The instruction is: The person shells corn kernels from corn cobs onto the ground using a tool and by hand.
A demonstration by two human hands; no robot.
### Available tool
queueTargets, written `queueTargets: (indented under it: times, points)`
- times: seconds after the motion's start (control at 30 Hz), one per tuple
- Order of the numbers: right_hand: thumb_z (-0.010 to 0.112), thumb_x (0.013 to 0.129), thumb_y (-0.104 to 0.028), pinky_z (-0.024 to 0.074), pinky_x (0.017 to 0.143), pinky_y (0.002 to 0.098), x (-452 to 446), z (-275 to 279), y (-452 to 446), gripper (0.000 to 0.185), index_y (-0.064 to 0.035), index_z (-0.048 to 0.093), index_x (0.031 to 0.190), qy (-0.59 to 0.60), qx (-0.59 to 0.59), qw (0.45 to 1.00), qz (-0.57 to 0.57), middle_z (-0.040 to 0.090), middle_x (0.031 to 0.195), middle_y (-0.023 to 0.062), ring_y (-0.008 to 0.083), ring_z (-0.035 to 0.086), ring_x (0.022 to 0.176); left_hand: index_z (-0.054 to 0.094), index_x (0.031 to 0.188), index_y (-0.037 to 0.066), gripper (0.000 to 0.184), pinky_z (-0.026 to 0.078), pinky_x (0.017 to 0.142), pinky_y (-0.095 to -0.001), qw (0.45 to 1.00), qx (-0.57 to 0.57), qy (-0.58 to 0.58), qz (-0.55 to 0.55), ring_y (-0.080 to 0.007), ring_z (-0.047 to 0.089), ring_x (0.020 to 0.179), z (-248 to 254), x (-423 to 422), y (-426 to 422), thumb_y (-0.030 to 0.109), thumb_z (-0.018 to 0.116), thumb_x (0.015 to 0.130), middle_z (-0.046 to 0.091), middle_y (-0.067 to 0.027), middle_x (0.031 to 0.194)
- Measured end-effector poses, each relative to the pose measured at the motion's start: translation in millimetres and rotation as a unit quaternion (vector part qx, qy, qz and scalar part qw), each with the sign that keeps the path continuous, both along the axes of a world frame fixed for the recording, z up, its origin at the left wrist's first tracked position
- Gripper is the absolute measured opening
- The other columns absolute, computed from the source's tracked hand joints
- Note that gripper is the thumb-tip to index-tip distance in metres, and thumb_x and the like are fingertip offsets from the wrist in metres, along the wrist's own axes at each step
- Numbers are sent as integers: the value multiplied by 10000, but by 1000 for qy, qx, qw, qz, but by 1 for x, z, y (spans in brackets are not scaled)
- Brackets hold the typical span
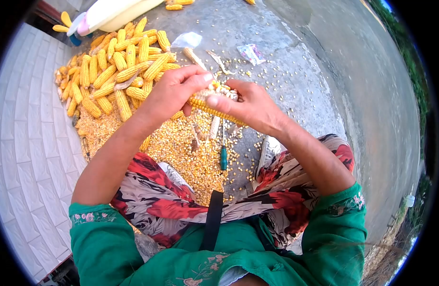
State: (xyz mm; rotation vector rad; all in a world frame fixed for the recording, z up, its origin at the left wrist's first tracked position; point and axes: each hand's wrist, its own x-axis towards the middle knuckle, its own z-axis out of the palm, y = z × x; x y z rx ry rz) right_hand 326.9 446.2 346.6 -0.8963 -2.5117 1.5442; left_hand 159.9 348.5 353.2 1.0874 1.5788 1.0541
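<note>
Between my two hands is a yellow corn cob (214, 108), partly stripped of its kernels along the upper side. My left hand (180, 86) is closed around the cob's left end, its thumb pointing right across the top. My right hand (252, 102) wraps the right end, thumb pressed on the rows of kernels. Loose kernels show between the hands at the top. Below the cob, a screwdriver (223, 157) with a green handle lies on the ground among shelled kernels (176, 148). A bare cob (214, 127) lies beside its shaft.
A large heap of unshelled corn cobs (119, 66) is at the left, against the tiled wall (33, 128). Behind it stands a pale tub (114, 14). Plastic scraps (252, 54) and scattered kernels lie on the concrete floor (305, 86). My shoes (269, 150) flank the kernels.
</note>
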Motion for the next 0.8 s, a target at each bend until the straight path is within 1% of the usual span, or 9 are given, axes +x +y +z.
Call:
queueTargets:
  times: [0.07, 0.17, 0.23, 0.27, 0.37, 0.5, 0.57, 0.7, 0.8]
  points:
    - [510, 775, -640, 474, 667, 402, 0, 1, 1, 729, 44, 613, 1005, -20, 15, 999, 24, 626, 724, 201, 307, 630, 711, 606, 1009, 28, 348, 426, 461, -190, 999, -23, -35, -6, -65, 536, 612, 2, -2, 0, 335, 479, 907, 595, 2, 787]
    - [495, 768, -650, 471, 672, 388, -2, -3, 2, 745, 50, 616, 991, -31, 23, 999, 19, 625, 729, 202, 288, 628, 722, 582, 1100, 10, 426, 454, 515, -218, 996, -53, -70, -28, -95, 567, 709, 4, -9, -1, 362, 427, 916, 611, -32, 881]
    - [458, 798, -627, 469, 685, 378, -5, -7, 4, 721, 57, 624, 956, 30, -24, 998, -48, 628, 741, 199, 273, 621, 739, 542, 1186, 10, 444, 472, 578, -235, 988, -17, -140, -60, -112, 571, 800, 3, -13, 0, 326, 392, 912, 600, -66, 981]
    - [433, 827, -599, 465, 707, 373, -2, -5, 8, 702, 66, 628, 941, 32, -38, 998, -42, 635, 777, 203, 266, 614, 764, 523, 1208, 4, 415, 475, 600, -227, 981, -10, -182, -67, -113, 557, 863, 6, -14, -3, 245, 428, 883, 583, -91, 1048]
    - [416, 846, -583, 463, 717, 372, 0, 0, 8, 694, 69, 627, 950, 30, -38, 998, -48, 636, 802, 209, 274, 612, 777, 521, 1210, 0, 402, 475, 612, -222, 989, 15, -117, -87, -113, 564, 818, 8, -15, -6, 187, 463, 859, 589, -81, 1030]
    - [405, 873, -555, 465, 738, 385, 0, -9, 4, 655, 55, 619, 980, 37, -34, 997, -54, 638, 817, 221, 302, 623, 809, 534, 1183, -2, 381, 472, 600, -213, 990, -2, -116, -75, -101, 562, 769, 10, -12, -5, 181, 502, 851, 592, -63, 996]
    - [401, 878, -549, 464, 743, 390, 0, -8, 0, 647, 52, 616, 980, 25, -19, 999, -45, 635, 806, 222, 318, 623, 815, 562, 1127, 5, 347, 457, 551, -193, 996, -16, -46, -79, -71, 549, 693, 7, -8, -5, 237, 512, 873, 595, -31, 924]
    - [384, 886, -551, 465, 752, 399, -4, 0, -3, 641, 41, 614, 970, -33, 9, 999, -16, 624, 777, 222, 359, 617, 818, 579, 1075, 20, 356, 433, 496, -179, 999, -6, -25, -34, -51, 531, 640, -5, -1, -3, 317, 493, 898, 588, -9, 860]
    - [370, 890, -555, 461, 772, 397, -5, -12, 0, 647, 32, 611, 1017, -13, -14, 1000, -21, 630, 828, 228, 346, 617, 853, 586, 1067, 44, 370, 418, 468, -177, 998, -45, -43, 24, -42, 523, 632, -2, -4, 0, 356, 456, 915, 584, -7, 854]
